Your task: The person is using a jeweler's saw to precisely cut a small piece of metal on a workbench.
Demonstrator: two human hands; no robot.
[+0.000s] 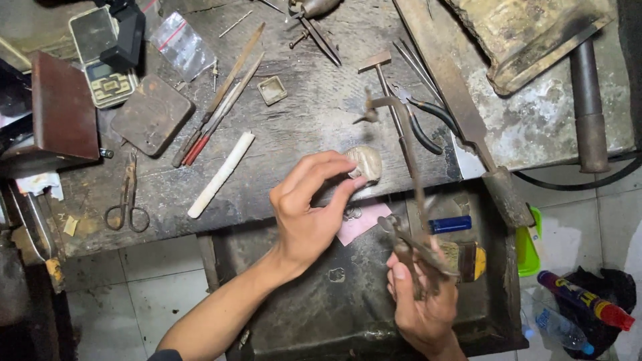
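Saw frame [408,167] stands near-upright, top end away, right hand [421,301] clamped on its handle; left hand [311,207] pinches a pale lump [365,162].

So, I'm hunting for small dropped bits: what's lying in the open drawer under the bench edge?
In the drawer: a pink paper, a blue cylinder and a yellow-black tube. The right hand and left hand cover parts of its floor.

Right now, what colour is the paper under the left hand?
Pink, on the paper below the left hand; head view shows it best.
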